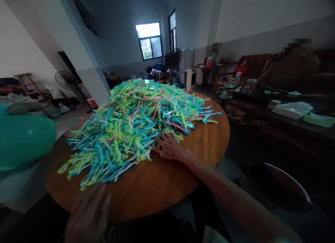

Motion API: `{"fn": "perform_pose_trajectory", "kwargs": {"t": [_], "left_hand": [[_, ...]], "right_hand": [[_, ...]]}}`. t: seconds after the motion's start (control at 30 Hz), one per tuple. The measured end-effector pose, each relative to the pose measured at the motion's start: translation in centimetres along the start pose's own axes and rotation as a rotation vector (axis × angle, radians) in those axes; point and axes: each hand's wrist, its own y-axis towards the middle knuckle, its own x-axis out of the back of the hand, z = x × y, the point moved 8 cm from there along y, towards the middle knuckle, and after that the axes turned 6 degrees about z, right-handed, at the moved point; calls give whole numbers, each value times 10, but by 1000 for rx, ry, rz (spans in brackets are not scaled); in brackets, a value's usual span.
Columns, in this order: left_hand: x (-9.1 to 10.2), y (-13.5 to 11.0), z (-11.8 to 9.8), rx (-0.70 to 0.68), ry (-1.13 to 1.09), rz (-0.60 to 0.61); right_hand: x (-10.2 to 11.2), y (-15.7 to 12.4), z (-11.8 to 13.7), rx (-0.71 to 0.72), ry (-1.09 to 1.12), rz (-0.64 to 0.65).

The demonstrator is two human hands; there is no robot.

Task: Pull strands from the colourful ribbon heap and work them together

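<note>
My right grip (169, 146) rests at the near edge of the heap of strips (131, 122), mid-frame; I judge the step in hand to be working loose strips at that edge. Its fingers are spread and bent a little, closed on nothing that I can see. My left grip (87, 213), lower left of the frame, is blurred, so I cannot tell how far its fingers part or whether they hold anything. A next move would call for lightly curled fingers, as the strips look tangled. The heap covers much of the round desk (205, 142), its long axis running from lower left towards centre right; single strips point every way, many ends at lower left facing the frame's lower-left corner
</note>
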Motion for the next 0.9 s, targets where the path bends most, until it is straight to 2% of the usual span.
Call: {"fn": "perform_pose_trajectory", "kwargs": {"t": [0.03,0.2,0.27,0.33,0.43,0.5,0.63,0.77,0.9], "left_hand": [[-12,13,-6,-6,-13,16],[-97,100,-41,-138,-6,252],[-121,117,-42,-136,7,330],[-133,120,-40,-123,-4,380],[-134,112,-39,-112,-39,402],[-127,104,-41,-114,-54,394],[-111,91,-47,-113,-74,373],[-106,81,-54,-157,-131,368],[-106,76,-68,-241,-211,366]], "right_hand": [[2,-7,5,7,1,-7],[21,-36,19,-3,17,39],[30,-38,17,-41,46,52],[39,-31,11,-87,55,39],[41,-1,6,-45,36,61],[29,24,3,2,33,113],[-3,62,-5,-21,37,181],[-19,77,-6,-82,27,229],[-15,81,-7,-103,-8,277]]}}
